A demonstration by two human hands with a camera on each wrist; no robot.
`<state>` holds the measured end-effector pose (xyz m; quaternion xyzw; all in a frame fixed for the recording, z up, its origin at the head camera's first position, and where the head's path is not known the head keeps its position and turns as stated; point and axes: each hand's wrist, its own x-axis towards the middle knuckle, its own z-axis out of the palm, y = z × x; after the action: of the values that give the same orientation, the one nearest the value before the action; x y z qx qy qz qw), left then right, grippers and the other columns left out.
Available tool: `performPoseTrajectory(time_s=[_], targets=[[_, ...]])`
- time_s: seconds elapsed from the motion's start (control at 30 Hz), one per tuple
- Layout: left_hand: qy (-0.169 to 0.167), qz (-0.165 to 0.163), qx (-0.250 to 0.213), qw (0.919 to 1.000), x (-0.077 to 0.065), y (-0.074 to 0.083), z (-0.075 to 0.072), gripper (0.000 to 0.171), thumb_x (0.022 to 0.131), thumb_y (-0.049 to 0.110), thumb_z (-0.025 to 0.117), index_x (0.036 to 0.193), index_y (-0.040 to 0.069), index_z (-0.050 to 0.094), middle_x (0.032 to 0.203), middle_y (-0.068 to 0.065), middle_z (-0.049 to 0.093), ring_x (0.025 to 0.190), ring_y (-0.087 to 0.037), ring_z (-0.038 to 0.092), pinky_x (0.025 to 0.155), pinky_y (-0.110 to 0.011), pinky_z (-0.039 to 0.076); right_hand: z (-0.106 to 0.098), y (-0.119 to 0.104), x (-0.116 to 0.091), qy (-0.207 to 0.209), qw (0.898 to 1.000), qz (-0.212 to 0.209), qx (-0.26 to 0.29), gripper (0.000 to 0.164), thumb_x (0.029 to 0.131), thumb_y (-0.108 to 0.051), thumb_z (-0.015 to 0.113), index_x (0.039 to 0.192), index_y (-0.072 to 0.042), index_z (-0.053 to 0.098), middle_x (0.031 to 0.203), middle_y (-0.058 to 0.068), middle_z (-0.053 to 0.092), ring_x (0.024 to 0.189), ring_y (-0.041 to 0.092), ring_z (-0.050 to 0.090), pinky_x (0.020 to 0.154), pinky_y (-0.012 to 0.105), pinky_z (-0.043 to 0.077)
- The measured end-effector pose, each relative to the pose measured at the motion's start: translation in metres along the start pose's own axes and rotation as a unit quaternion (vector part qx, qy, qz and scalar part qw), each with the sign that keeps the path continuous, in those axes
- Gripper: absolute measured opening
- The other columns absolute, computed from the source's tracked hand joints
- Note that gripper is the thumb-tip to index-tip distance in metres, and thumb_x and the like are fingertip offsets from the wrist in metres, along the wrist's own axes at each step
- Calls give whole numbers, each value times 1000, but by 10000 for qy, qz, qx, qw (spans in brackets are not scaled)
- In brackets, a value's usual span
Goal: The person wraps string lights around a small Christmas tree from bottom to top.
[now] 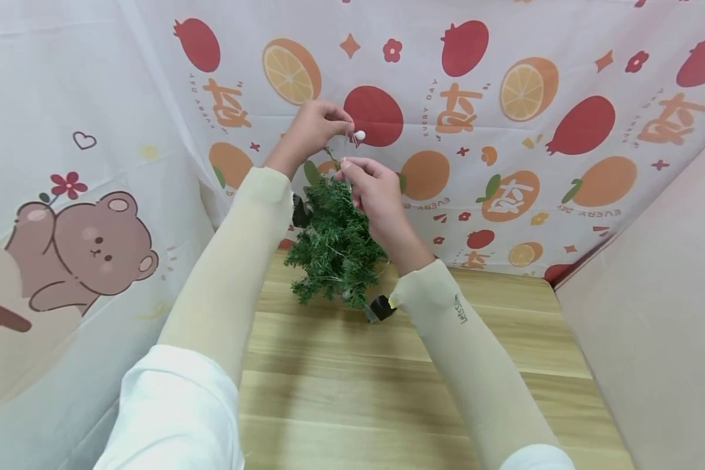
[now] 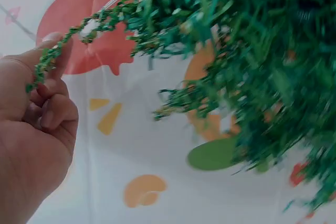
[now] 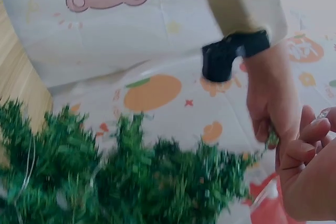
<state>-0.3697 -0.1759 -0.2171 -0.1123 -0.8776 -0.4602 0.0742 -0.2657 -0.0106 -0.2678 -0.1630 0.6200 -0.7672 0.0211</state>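
Note:
A small green artificial Christmas tree (image 1: 341, 241) stands on the wooden surface below both hands. Near its top, my left hand (image 1: 313, 130) pinches a thin clear strand, which looks like a string light, beside a small white bulb (image 1: 360, 135). In the left wrist view, a thin green twig (image 2: 50, 59) crosses the fingertips of that hand, a blurred white bulb (image 2: 89, 27) along it. Just below and to the right, my right hand (image 1: 376, 196) pinches the strand; a clear shiny piece (image 3: 322, 114) shows at its fingertips. Whether either hand also grips the twig is unclear.
Pale wires (image 3: 29, 169) run through the branches. Behind hangs a white cloth (image 1: 423, 65) printed with fruit, and a bear-print cloth (image 1: 47, 150) hangs at the left. A plain pale panel (image 1: 658, 281) bounds the right side. The wooden tabletop (image 1: 341, 385) extends in front.

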Motion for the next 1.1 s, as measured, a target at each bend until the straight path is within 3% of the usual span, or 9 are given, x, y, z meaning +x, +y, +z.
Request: performPoseTrajectory(time_s=[0.13,0.23,0.37,0.57,0.67,0.77,0.97,1.03,1.1], targets=[[250,-77,-1219,9922,-11,-5,-4,28,97,27,70,116,7,74,104,1,72,90,-17,51,70,-29,40,20,-4,3,17,9998,-110,-164,18,101,-20,64,111,-10,73,89,2,71,49,10,37,49,23,31],[386,-126,-1648,9855,-18,-11,-6,27,96,24,70,115,5,74,98,2,71,75,-15,45,68,-29,39,31,-2,6,22,9986,-198,-499,18,101,-22,65,111,-10,73,93,6,72,50,10,38,50,23,34],[541,-229,-1908,9799,-23,-24,-6,28,96,21,70,117,2,73,98,4,71,69,-12,42,64,-27,35,39,6,10,48,9959,-113,-901,16,100,-23,65,109,-12,74,94,5,72,53,10,40,53,23,37],[876,-72,-2383,9672,-25,-50,5,28,96,17,71,115,-3,72,105,0,72,92,-7,57,75,-25,41,44,23,10,-221,9871,50,-1586,21,101,-22,63,116,-10,72,105,4,73,81,16,63,67,26,46],[979,-123,-2737,9567,-28,-56,10,29,95,17,71,116,-4,70,91,0,72,68,-9,53,61,-23,40,47,27,8,-398,9823,-16,-1831,27,103,-23,60,124,-9,69,114,5,71,104,21,68,76,26,51],[1005,-272,-3005,9481,-31,-55,11,33,95,18,71,120,-4,69,79,3,67,53,-11,39,50,-23,34,50,28,6,-399,9798,-186,-1950,31,104,-25,58,130,-9,66,117,5,70,104,20,69,78,27,53],[1099,-167,-3464,9315,-35,-49,10,29,93,17,74,115,-2,71,87,0,71,53,-11,40,50,-22,35,59,24,1,-138,9715,-597,-2291,33,105,-29,57,133,-14,64,117,-1,67,92,15,69,74,26,56],[1146,-164,-3461,9310,-36,-49,10,26,93,16,75,112,-1,72,87,0,72,53,-10,41,49,-21,34,61,25,0,-126,9653,-583,-2541,33,105,-31,56,133,-16,64,118,-3,67,94,12,68,75,26,55],[1155,-224,-3285,9372,-38,-52,11,24,93,16,75,111,0,72,86,0,72,54,-11,42,50,-21,35,62,29,-2,-148,9600,-481,-2753,33,105,-33,56,133,-18,65,120,-4,68,96,10,67,76,27,54]])
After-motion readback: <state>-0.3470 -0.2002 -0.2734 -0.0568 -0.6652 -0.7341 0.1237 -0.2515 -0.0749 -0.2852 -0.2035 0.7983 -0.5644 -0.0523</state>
